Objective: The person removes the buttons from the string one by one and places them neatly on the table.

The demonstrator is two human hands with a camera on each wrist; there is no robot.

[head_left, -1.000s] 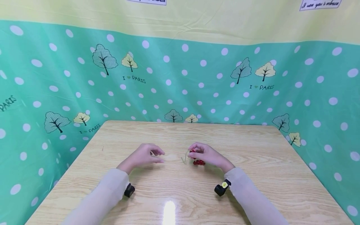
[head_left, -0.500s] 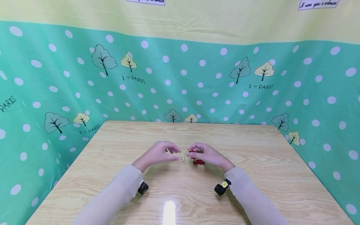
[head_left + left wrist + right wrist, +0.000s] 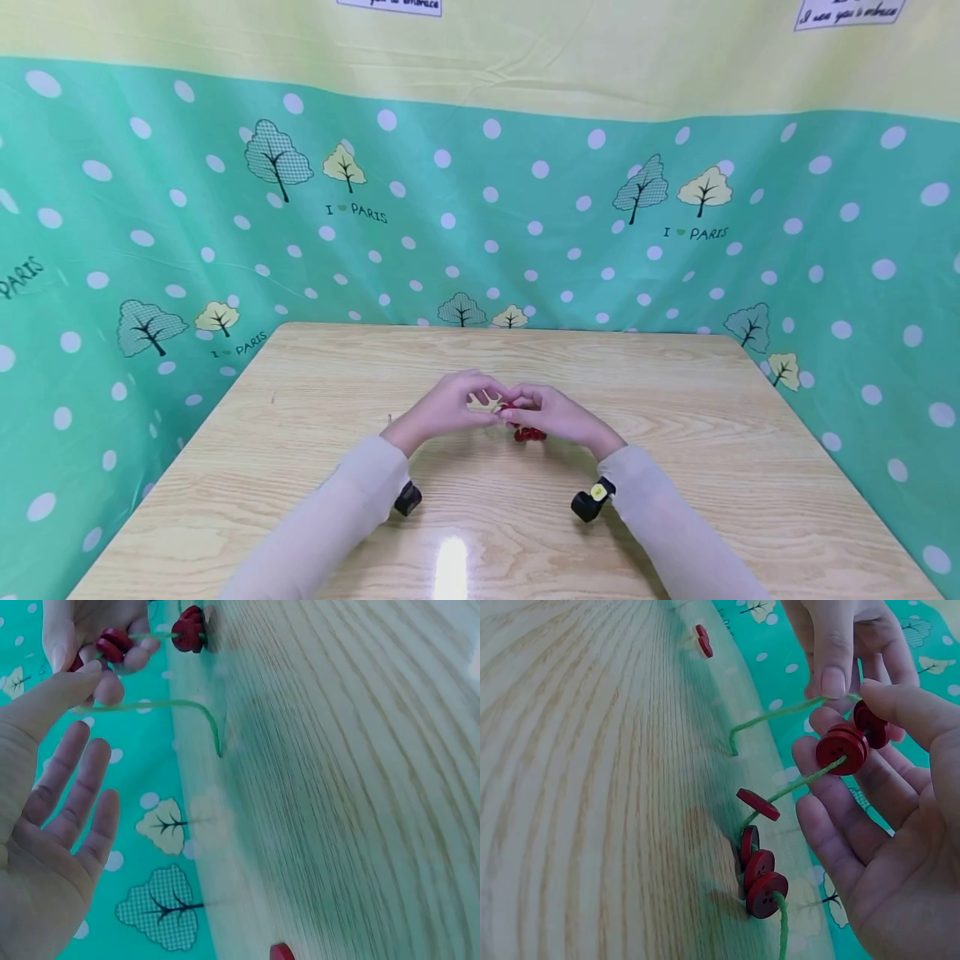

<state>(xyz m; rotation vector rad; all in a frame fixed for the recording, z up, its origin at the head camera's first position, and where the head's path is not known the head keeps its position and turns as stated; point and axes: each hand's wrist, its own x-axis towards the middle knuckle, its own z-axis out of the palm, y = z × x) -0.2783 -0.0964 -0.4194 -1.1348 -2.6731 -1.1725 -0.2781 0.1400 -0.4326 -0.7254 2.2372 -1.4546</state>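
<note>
Nearest are two pale sleeves, the left [image 3: 322,517] and the right [image 3: 682,525], each carrying one small black camera, left [image 3: 408,497] and right [image 3: 587,506]. Both forearms angle inward, so the left hand [image 3: 450,404] and right hand [image 3: 555,412] meet fingertip to fingertip above the worktop [image 3: 675,392], which is smooth pale wood with wavy grain. The right hand's thumb and fingers pinch one soft, twisted green string [image 3: 780,714], its other fingers loosely curved. The left thumb's tip lies over that string while three fingers spread loosely below; whether it pinches, I cannot tell. At least three round, flat, glossy red buttons [image 3: 842,750] are threaded in the right hand's grasp, two stacked face to face. Four more red buttons [image 3: 759,870] sit lower on the string, down by the worktop, the upper one tilted. The string's bent free end hangs beyond the left thumb. Farther off, two small red pieces [image 3: 704,641] lie touching. Behind everything hangs a creased cloth [image 3: 525,142], green with white dots beneath a yellow band.
</note>
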